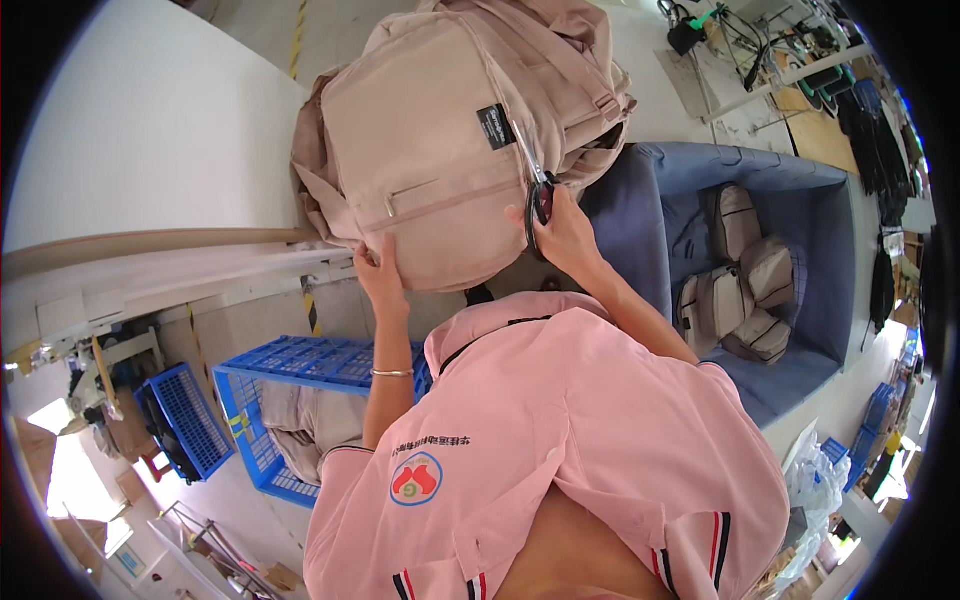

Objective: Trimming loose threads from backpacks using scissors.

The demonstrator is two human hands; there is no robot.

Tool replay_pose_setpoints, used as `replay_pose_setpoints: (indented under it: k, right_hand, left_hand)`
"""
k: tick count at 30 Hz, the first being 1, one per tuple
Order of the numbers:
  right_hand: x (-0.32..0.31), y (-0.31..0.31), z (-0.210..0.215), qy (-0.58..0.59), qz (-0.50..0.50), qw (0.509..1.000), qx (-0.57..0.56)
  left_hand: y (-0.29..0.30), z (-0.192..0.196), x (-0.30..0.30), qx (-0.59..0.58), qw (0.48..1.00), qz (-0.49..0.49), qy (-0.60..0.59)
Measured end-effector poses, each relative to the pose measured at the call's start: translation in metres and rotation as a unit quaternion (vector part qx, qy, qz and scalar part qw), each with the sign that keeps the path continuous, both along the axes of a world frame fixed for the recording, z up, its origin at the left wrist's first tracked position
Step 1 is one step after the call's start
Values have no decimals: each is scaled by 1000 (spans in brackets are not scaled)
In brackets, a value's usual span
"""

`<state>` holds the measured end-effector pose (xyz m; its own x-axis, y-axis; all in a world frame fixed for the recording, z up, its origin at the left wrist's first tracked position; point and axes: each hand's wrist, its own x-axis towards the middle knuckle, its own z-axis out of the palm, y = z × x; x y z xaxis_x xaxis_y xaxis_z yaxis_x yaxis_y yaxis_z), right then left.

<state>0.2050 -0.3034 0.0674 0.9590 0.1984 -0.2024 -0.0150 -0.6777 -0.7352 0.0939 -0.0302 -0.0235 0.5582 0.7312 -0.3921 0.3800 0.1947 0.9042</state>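
A beige-pink backpack [430, 130] lies in front of me, with a zipped front pocket and a small black label. My left hand [382, 280] pinches its near left edge, thumb and fingers closed on the fabric below the short zip pull. In my right hand [560, 235] is a pair of scissors [540, 195] with black handles, my fingers wrapped round them. Their metal blades point away from me and lie over the right side of the bag, close to the label. Whether the blades touch the cloth, I cannot tell.
On the right stands a blue-grey lined bin [690, 165] with several beige bags inside. A blue plastic crate [290, 350] holding folded bags is at lower left, near another blue crate [195, 420]. White tabletop [150, 130] extends left; machine parts [690, 35] sit at far right.
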Motion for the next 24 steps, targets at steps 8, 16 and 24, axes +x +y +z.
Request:
replay_pose_setpoints:
  k: [8, 16, 24]
  right_hand:
    - [20, 16, 2, -87, -11, 992, -96]
    - [30, 26, 3, -139, 6, 987, -80]
    - [31, 31, -10, -131, -15, 989, -69]
  left_hand:
    - [-11, 3, 4, 48, 998, 7, -43]
    - [-5, -2, 3, 48, 997, -16, -60]
    - [-13, 8, 5, 49, 997, 13, -65]
